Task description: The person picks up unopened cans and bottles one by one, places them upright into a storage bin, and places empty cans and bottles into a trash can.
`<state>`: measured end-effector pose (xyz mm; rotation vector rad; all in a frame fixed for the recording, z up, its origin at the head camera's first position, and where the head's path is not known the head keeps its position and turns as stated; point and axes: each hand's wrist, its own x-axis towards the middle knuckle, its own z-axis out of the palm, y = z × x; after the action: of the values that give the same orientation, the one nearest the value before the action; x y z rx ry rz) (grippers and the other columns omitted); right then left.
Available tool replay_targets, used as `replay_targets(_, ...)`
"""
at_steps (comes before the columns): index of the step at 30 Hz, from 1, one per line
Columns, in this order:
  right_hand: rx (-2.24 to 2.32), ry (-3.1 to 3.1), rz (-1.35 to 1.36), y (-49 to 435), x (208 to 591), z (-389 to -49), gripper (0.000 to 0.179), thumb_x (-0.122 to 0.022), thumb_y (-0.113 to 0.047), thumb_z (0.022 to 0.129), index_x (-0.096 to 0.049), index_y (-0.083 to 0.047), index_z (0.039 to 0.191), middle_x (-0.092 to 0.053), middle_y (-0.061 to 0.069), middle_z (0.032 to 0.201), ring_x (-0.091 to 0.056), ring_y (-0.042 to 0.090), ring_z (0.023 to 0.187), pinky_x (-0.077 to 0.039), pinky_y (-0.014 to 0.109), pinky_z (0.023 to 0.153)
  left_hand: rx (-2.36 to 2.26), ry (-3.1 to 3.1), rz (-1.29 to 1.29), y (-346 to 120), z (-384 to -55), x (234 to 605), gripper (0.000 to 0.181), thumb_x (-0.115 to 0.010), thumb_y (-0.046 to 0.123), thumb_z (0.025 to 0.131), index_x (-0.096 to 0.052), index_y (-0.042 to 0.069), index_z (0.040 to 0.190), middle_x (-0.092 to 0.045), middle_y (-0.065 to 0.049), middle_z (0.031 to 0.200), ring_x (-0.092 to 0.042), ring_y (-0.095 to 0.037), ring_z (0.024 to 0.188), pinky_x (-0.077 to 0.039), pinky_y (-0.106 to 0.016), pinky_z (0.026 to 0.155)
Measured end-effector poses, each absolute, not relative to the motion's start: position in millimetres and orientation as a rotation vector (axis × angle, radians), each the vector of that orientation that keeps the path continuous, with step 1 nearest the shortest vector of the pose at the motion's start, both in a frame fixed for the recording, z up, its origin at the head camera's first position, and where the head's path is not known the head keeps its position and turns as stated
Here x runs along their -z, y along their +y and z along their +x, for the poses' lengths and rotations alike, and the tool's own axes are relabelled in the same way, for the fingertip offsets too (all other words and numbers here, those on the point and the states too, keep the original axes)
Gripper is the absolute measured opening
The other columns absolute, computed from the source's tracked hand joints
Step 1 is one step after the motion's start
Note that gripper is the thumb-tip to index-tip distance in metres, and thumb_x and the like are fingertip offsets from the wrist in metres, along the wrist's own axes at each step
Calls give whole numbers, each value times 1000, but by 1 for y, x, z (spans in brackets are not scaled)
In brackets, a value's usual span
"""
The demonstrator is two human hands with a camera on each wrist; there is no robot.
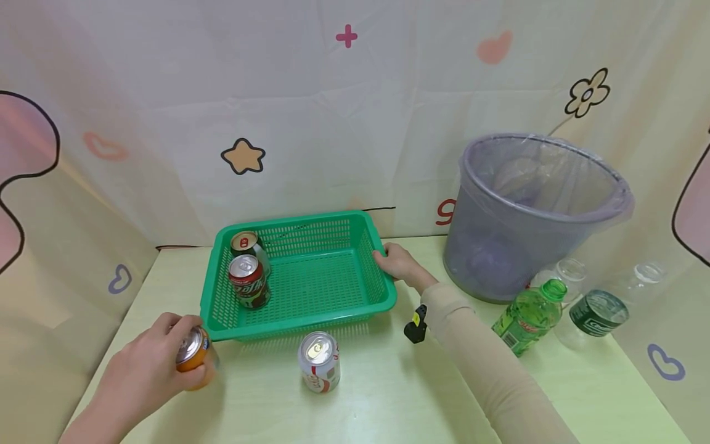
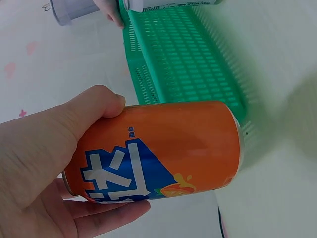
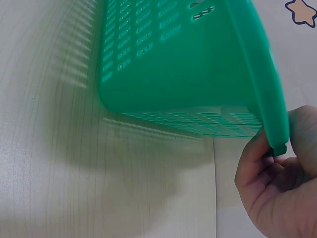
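Observation:
My left hand (image 1: 146, 361) grips an orange soda can (image 2: 163, 148) round its top end, beside the front left corner of a green plastic basket (image 1: 316, 324). In the left wrist view the thumb lies on one side of the can and the fingers on the other. My right hand (image 1: 400, 262) holds the basket's right rim, fingers curled under it in the right wrist view. Inside the basket, at its left end, stand a dark red can (image 1: 248, 283) and a can with a tan top (image 1: 246, 242) behind it. A white soda can (image 1: 320, 364) stands upright in front of the basket.
A purple bin (image 1: 488, 246) with a clear liner stands at the back right. Close by it are a green bottle (image 1: 529, 317) and clear bottles, one with a dark green label (image 1: 599, 313). A patterned curtain (image 1: 333, 123) hangs behind the table.

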<state>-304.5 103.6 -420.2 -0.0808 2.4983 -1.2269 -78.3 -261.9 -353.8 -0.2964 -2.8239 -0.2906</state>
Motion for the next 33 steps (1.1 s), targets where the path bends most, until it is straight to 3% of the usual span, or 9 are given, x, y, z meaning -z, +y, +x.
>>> replay_targets(13,1225,2493,-81,103,419,-304,35,-41,-31,98,-50,0,110,-56,12,96,-60,16,75,-53,27,61,257,-2837,-392,-271,-91,325,51,-77,21,58,-57,15,105,-56,-7,95,-58,-22,70,-44,-34,46)
replay_targets(24,1209,2509,-84,103,419,-304,35,-40,-31,98,-50,0,110,-56,12,97,-59,16,75,-52,26,59,235,-2836,-473,-267,-104,309,49,-73,19,61,-56,15,107,-56,-5,97,-56,-18,72,-37,-25,45)
replay_targets(33,1223,2497,-81,103,418,-303,35,-41,-32,98,-50,0,111,-56,14,99,-61,17,75,-53,27,61,259,-2820,-518,-264,-120,302,48,-74,18,63,-57,11,107,-57,-9,99,-56,-19,71,-39,-27,48)
